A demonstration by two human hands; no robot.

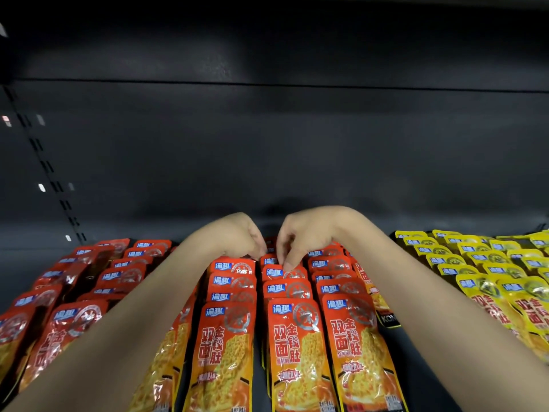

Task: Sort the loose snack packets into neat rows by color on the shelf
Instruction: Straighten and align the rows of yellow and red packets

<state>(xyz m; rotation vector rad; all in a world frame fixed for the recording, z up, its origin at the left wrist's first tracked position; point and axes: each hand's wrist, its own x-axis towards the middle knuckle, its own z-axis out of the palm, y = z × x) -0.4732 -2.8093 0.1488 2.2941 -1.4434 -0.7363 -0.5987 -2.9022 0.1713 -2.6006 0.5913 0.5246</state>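
Head view: red snack packets point(289, 337) are seen laid in overlapping rows running from the shelf front toward the back panel, filling the left and centre of the shelf point(416, 367).
Centre rows: three rows are packed side by side, edges touching or nearly so; a narrow dark gap is seen between the left and middle of these.
Left hand point(237, 236): fingers are curled downward, tips pressed onto the rear packets of a centre row; whether a packet is actually gripped cannot be told.
Right hand point(300, 236): fingers are curled, thumb and forefinger closed on the top edge of a rear red packet point(282, 273).
Yellow snack packets point(475, 269): rows are kept at the right, apart from the red block.
Stray packet point(371, 289): an orange-red one lies skewed at the red block's right edge.
Open room: bare shelf is seen behind the hands, up to the back panel point(267, 144), and in the front strip between red and yellow.
Left rows: packets there lie less evenly.
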